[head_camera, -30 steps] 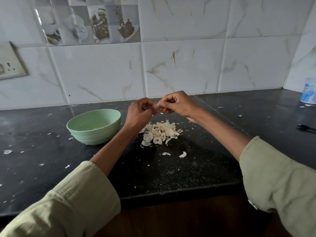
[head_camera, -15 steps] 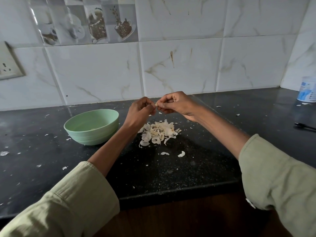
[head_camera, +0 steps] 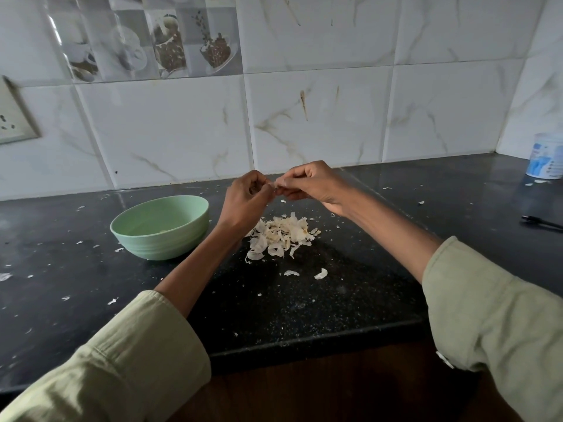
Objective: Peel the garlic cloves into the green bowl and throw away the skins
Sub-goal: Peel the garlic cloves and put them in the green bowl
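Note:
Above the black counter, my left hand (head_camera: 245, 201) and my right hand (head_camera: 307, 182) meet fingertip to fingertip. Both pinch one small garlic clove (head_camera: 276, 186), mostly hidden by the fingers, with a bit of pale skin showing. Below the hands lies a pile of garlic skins (head_camera: 281, 234). Two loose skin pieces (head_camera: 320, 274) lie nearer to me. The green bowl (head_camera: 146, 243) stands upright to the left of the pile, beside my left forearm; something pale shows low inside it.
Small skin flakes are scattered over the black counter (head_camera: 304, 306). A white and blue tub (head_camera: 547, 161) stands at the far right by the tiled wall. A black pen (head_camera: 540, 223) lies at the right. A wall socket (head_camera: 12, 117) is on the left.
Both hands stay together over the pile, shifting only slightly as the fingers work at the clove. The bowl and skins have not moved.

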